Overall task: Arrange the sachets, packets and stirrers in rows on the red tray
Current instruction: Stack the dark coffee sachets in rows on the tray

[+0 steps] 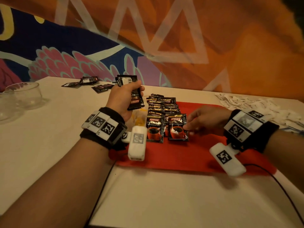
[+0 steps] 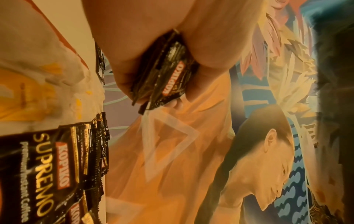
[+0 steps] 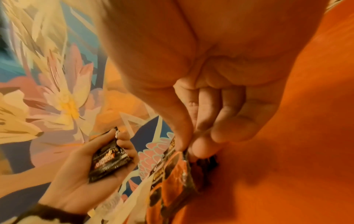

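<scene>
Left hand hides most of its sachet stack (count unclear).

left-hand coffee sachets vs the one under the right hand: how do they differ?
The left hand grips a bunch of sachets upright in the air; the front sachet lies flat, face up, on the red tray, its right edge pinched by the right hand. Same black Kopiko packaging.

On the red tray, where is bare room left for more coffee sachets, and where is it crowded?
Free: the red tray in front of the nearest coffee sachets, and its right part under the right hand. Crowded: the overlapping sachet rows toward the wall. The left hand holds more.
</scene>
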`<state>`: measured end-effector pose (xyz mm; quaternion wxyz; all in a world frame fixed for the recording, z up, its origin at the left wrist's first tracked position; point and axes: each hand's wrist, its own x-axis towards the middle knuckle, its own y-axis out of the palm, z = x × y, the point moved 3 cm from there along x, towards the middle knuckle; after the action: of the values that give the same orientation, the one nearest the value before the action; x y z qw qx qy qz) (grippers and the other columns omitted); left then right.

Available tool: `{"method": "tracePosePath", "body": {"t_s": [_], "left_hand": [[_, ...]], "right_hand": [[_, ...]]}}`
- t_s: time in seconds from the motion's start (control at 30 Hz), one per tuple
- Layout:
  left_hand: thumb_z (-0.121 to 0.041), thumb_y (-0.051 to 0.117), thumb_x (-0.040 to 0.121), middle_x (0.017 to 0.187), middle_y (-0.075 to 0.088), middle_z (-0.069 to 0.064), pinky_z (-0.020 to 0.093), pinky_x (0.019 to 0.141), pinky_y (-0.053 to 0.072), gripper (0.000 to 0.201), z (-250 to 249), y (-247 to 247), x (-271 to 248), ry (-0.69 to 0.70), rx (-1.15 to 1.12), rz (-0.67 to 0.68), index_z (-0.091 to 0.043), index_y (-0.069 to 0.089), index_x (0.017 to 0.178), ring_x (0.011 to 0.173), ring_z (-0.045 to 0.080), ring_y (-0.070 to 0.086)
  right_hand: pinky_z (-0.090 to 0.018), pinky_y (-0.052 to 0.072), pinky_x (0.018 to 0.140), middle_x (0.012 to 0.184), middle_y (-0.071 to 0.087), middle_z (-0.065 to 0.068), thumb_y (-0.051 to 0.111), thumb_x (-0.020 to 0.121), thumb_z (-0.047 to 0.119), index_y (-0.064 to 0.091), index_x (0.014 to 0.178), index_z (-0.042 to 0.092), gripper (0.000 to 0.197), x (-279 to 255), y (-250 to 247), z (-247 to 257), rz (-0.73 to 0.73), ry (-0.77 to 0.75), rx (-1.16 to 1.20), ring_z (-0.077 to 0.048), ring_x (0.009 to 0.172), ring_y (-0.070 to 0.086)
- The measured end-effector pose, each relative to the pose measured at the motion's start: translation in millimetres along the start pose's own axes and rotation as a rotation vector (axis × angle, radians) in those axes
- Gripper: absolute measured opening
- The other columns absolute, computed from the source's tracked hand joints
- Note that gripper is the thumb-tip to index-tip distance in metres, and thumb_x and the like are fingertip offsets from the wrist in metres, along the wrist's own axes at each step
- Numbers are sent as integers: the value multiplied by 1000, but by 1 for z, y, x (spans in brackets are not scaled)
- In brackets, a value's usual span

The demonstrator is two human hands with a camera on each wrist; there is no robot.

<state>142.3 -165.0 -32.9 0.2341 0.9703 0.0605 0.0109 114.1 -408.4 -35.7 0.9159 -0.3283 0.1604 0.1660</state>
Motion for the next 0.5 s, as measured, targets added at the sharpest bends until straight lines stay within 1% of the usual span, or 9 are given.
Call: {"method": "tracePosePath", "body": {"t_s": [0.13, 0.2, 0.27, 0.4, 0.5], "left_hand": [[-14, 66, 93, 78, 68, 4, 31, 56, 55, 22, 0, -1, 2, 0, -2, 2, -7, 59, 113, 62, 12, 64], [-13, 66, 93, 77, 68, 3, 31, 56, 55, 21, 0, -1, 2, 2, -1, -1, -8, 59, 112, 61, 12, 64], [-12, 66, 93, 77, 68, 4, 30, 56, 54, 20, 1, -1, 2, 4, 0, 0, -8, 58, 111, 61, 12, 64], [-12, 68, 92, 80, 69, 5, 28, 57, 54, 24, 3, -1, 2, 4, 5, -6, -8, 59, 114, 64, 13, 65], [-12, 68, 92, 80, 69, 5, 28, 59, 55, 26, 4, -1, 1, 4, 10, -9, -8, 59, 116, 65, 13, 66]], "right_hand": [[-27, 53, 64, 64, 69, -4, 73, 85, 6, 61, 80, 8, 12, 5, 10, -2, -49, 30, -33, -13, 65, 65], [-26, 52, 61, 63, 69, -4, 73, 85, 7, 61, 81, 8, 13, 7, 13, -1, -66, 31, -38, -13, 63, 64], [-24, 52, 59, 66, 71, -3, 73, 86, 11, 62, 84, 9, 11, 7, 14, 1, -57, 36, -46, -12, 62, 65], [-24, 50, 59, 64, 71, 1, 72, 87, 16, 61, 88, 10, 12, 6, 15, 5, -50, 53, -75, -11, 63, 65], [-25, 51, 62, 68, 72, -1, 73, 86, 16, 60, 91, 10, 15, 7, 14, 5, -50, 57, -57, -14, 66, 66]]}}
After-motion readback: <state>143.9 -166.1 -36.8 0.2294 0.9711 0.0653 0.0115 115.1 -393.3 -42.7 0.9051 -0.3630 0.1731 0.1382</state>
